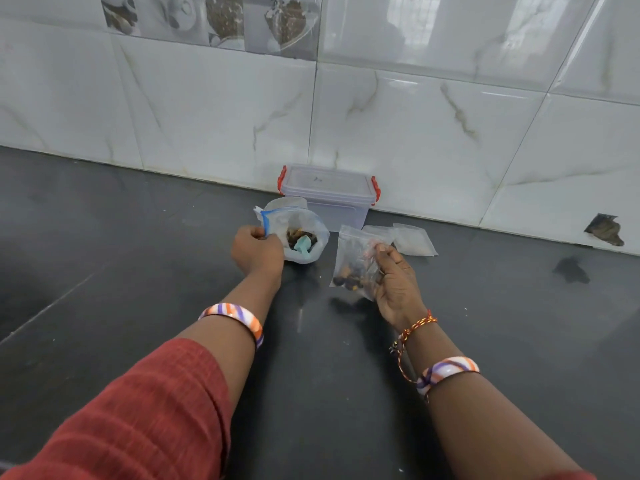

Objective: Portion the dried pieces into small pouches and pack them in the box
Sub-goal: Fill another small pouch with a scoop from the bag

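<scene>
Head view: left hand (pixel 257 250) pinches big bag (pixel 300 233) rim; right hand (pixel 394 282) holds pouch (pixel 353 261).

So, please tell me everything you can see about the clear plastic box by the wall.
The clear plastic box stands upright on the dark counter, against the tiled wall. It looks translucent, with a flat lid on top and red latches at both ends. The contents cannot be made out. The big bag hides its lower left corner; no hand touches it.
</scene>
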`<action>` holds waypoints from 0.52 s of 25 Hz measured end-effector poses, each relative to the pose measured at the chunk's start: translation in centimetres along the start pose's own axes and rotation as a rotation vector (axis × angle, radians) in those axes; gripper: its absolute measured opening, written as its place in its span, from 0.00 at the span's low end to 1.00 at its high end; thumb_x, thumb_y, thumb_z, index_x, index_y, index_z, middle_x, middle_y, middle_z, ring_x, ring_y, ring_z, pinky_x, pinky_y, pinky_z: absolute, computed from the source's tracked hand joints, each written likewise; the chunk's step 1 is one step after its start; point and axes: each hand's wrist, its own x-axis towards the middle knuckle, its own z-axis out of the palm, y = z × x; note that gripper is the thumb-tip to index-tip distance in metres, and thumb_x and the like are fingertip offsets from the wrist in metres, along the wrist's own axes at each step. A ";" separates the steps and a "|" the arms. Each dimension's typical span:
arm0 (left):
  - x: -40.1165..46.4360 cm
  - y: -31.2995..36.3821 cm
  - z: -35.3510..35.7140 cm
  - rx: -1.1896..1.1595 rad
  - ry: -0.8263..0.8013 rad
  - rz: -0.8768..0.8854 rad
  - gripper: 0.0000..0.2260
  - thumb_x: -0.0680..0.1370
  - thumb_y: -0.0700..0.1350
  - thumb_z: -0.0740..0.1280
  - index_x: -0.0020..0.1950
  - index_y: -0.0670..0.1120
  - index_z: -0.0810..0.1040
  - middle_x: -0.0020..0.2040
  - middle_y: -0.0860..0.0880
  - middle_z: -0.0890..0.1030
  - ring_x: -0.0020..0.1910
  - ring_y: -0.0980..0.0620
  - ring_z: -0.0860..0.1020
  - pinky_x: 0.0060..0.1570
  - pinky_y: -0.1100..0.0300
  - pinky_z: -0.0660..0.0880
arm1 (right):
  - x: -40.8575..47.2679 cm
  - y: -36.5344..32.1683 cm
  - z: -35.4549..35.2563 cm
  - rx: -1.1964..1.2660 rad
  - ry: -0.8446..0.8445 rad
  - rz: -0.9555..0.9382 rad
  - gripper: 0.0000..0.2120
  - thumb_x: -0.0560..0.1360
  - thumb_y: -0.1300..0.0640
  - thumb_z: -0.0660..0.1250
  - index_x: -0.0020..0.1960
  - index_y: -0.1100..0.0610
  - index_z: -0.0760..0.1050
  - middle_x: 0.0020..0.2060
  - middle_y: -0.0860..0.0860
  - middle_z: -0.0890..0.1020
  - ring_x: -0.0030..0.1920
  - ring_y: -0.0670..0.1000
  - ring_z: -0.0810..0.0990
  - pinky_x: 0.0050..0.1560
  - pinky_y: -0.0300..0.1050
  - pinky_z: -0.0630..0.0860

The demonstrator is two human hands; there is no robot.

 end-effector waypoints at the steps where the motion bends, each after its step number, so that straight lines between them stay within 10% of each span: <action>1: 0.3 0.0 -0.7 -0.017 0.036 0.000 0.11 0.73 0.35 0.66 0.55 0.39 0.77 0.53 0.42 0.80 0.50 0.46 0.79 0.44 0.60 0.73 | 0.0 0.2 0.3 -0.002 -0.004 0.005 0.07 0.79 0.59 0.60 0.46 0.56 0.76 0.45 0.54 0.80 0.47 0.57 0.79 0.44 0.53 0.80; 8: -0.6 -1.1 -3.9 -0.082 0.155 0.013 0.11 0.74 0.37 0.68 0.56 0.39 0.76 0.51 0.43 0.79 0.46 0.50 0.77 0.46 0.60 0.74 | -0.9 0.9 1.6 -0.023 -0.077 0.031 0.10 0.79 0.60 0.59 0.44 0.57 0.77 0.35 0.49 0.84 0.36 0.49 0.84 0.33 0.41 0.81; 13: -4.6 -1.5 -3.5 0.156 0.150 0.205 0.23 0.72 0.42 0.70 0.65 0.42 0.68 0.66 0.43 0.69 0.65 0.44 0.67 0.62 0.52 0.68 | -1.6 0.6 0.1 -0.266 -0.128 -0.009 0.08 0.76 0.65 0.64 0.51 0.54 0.77 0.43 0.49 0.83 0.40 0.46 0.81 0.36 0.35 0.77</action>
